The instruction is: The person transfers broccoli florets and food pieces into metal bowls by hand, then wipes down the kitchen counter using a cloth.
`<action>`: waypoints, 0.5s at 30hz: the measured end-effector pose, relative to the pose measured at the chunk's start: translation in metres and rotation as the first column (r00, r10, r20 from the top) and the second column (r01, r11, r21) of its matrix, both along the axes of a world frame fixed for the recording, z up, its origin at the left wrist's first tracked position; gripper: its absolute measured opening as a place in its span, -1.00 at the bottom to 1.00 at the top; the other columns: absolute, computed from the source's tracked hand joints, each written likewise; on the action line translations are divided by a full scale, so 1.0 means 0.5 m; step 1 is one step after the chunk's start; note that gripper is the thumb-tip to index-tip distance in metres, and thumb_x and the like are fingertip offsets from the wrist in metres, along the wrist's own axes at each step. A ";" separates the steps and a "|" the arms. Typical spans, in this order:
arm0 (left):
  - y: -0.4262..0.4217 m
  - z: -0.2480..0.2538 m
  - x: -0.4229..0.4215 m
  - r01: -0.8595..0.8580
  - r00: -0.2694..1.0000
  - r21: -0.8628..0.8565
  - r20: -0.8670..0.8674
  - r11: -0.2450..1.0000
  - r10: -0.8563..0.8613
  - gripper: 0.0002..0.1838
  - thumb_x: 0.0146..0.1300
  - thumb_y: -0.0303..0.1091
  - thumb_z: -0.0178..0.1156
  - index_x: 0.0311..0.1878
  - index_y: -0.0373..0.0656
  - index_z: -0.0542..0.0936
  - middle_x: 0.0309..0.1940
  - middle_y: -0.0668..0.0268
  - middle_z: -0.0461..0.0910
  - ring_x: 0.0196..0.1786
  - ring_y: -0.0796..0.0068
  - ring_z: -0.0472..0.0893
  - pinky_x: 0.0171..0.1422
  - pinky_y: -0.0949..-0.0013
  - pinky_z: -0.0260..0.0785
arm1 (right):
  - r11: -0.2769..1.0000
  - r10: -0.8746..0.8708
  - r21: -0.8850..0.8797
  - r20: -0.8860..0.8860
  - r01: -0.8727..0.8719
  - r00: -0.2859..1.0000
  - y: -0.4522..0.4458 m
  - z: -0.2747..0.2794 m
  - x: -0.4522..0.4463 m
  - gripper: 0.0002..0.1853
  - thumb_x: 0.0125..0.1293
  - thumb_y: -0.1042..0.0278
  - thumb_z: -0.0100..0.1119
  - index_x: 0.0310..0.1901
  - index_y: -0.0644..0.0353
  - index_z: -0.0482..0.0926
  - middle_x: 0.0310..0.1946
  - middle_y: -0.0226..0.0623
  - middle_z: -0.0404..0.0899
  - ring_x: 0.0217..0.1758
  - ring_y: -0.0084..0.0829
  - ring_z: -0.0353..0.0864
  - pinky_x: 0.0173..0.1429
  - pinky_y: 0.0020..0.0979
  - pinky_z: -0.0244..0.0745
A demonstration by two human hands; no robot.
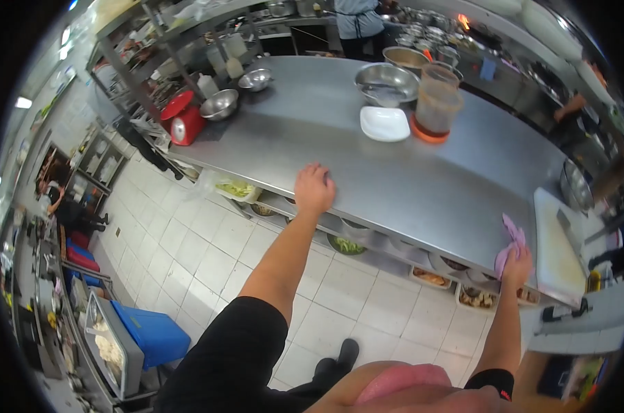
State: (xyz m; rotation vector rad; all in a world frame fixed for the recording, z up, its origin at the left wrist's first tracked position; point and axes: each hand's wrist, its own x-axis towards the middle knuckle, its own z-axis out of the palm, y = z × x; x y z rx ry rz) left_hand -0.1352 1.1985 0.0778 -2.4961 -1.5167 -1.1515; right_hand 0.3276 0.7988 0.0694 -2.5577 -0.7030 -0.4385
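My left hand (315,187) rests on the front edge of the steel table (291,131), its fingers curled and pressed together on the metal; whether anything is under them is hidden. At the table's right end my right hand (516,267) is closed around a pink cloth (509,249), part of which sticks up past the fingers. Just right of it lies a white cutting board (556,255) with a knife (571,228) on it. A white square dish (384,124) sits farther back, beside a tall clear container (437,100).
Steel bowls (386,85) stand at the back, and a red scale (182,120) at the left end. Food trays (430,277) fill the shelf below. A blue bin (150,332) is on the tiled floor at left. A person (359,26) works behind the table; others are at the sides.
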 end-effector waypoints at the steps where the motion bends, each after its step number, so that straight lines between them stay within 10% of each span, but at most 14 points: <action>1: -0.007 0.003 0.002 0.005 1.000 -0.036 0.007 0.999 -0.005 -0.67 0.19 -0.25 0.18 0.01 -0.10 0.66 0.20 0.11 0.59 0.34 0.05 0.47 0.50 0.02 0.23 | 1.000 0.021 0.009 0.012 -0.021 1.000 -0.009 0.004 -0.005 -0.57 0.34 0.11 0.12 0.20 0.02 0.64 0.29 -0.09 0.52 0.36 -0.03 0.45 0.42 -0.10 0.33; 15: -0.004 0.003 0.004 -0.003 1.000 -0.078 0.001 0.997 0.003 -0.66 0.18 -0.26 0.18 0.02 -0.09 0.68 0.24 0.16 0.57 0.37 0.10 0.45 0.54 0.08 0.19 | 0.999 0.022 -0.036 -0.015 -0.023 1.000 0.008 0.025 -0.012 -0.56 0.38 0.09 0.08 0.21 0.02 0.63 0.29 -0.10 0.52 0.34 -0.03 0.46 0.41 -0.13 0.33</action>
